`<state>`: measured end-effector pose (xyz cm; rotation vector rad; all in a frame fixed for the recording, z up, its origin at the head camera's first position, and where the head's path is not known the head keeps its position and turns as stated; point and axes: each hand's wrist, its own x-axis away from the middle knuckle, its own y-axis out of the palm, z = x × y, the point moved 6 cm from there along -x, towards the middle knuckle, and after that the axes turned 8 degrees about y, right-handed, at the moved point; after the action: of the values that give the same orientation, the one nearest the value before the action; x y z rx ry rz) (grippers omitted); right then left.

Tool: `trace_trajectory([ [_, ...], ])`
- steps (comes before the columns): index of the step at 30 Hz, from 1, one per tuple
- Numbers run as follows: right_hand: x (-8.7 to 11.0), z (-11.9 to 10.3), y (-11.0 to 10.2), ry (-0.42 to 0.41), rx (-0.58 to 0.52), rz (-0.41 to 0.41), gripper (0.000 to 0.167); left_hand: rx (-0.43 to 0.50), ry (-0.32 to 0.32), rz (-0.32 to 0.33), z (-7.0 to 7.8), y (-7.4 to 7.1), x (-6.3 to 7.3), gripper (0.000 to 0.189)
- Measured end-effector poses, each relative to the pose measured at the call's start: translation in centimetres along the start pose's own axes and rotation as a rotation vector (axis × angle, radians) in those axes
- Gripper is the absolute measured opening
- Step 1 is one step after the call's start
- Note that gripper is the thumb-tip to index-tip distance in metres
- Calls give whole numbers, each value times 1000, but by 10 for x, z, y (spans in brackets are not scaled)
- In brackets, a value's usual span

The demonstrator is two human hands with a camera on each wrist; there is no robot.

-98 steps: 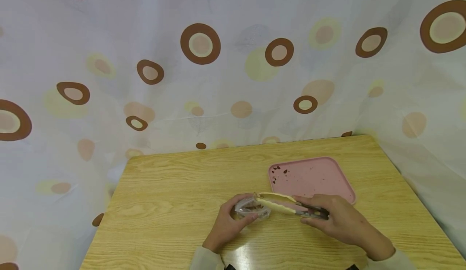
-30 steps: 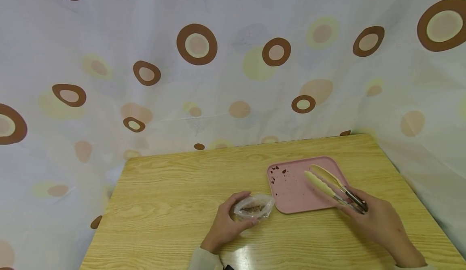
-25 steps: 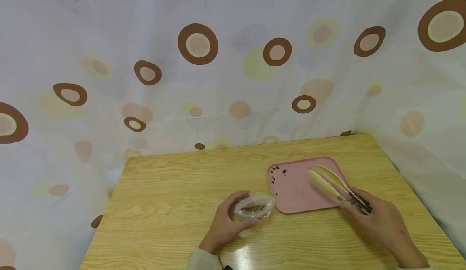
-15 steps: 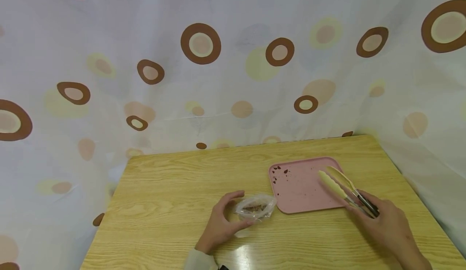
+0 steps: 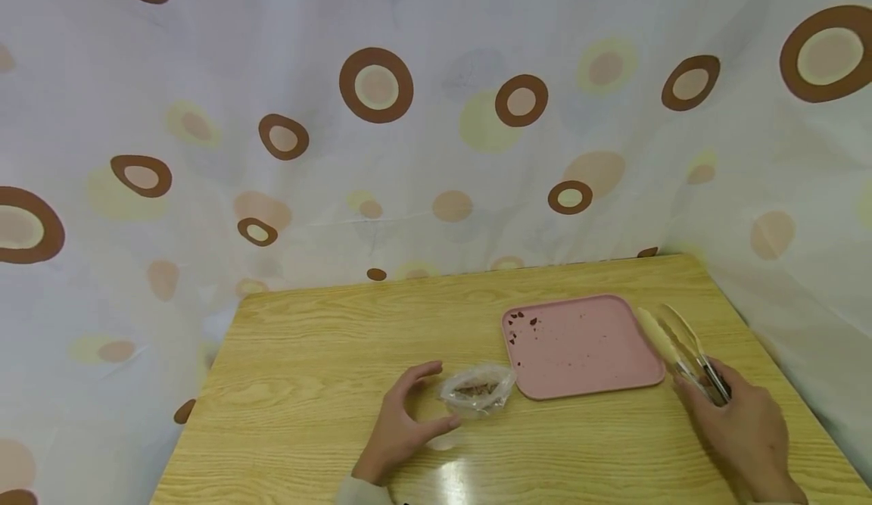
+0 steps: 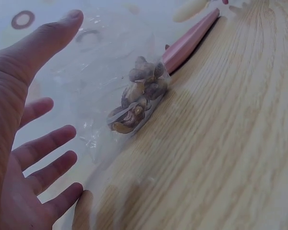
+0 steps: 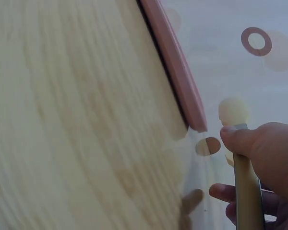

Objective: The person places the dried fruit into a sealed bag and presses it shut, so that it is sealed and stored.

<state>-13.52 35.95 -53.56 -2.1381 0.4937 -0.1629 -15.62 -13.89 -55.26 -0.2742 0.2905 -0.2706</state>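
Observation:
A small clear plastic bag (image 5: 477,389) stands with its mouth spread, left of the pink tray. Brown-grey lumpy pieces (image 6: 139,91) sit low inside it; their kind is unclear. My left hand (image 5: 397,423) is just left of the bag, fingers and thumb spread apart around a gap with nothing in it. In the left wrist view its fingers are clear of the plastic. My right hand (image 5: 745,418) grips tongs (image 5: 658,335) by their metal handles, thumb on one arm. Their cream scalloped tips are apart and point away, beside the tray's right edge.
The pink tray (image 5: 579,353) lies flat on the wood-grain table (image 5: 327,369). Several dark brown bits (image 5: 534,321) and crumbs are scattered on it, mostly at its left. A patterned curtain (image 5: 436,149) hangs behind the table and along its right side.
Earlier the tongs' tips were at the bag's mouth; they have since swung right across the tray to beyond its right edge. My left hand has let go of the bag and drawn left.

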Motion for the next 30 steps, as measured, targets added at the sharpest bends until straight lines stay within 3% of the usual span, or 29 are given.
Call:
trace_trajectory([
  [7,-8,14,1,94,25,41,68,-16,4,1,-1,-3,3,84],
  [14,-9,26,11,243,96,-91,93,-18,-19,7,-1,-3,4,83],
  [24,-9,18,7,241,169,-157,122,-29,24,20,1,11,-1,78],
  [30,-9,21,6,244,186,-206,124,-13,20,8,0,23,-5,72],
])
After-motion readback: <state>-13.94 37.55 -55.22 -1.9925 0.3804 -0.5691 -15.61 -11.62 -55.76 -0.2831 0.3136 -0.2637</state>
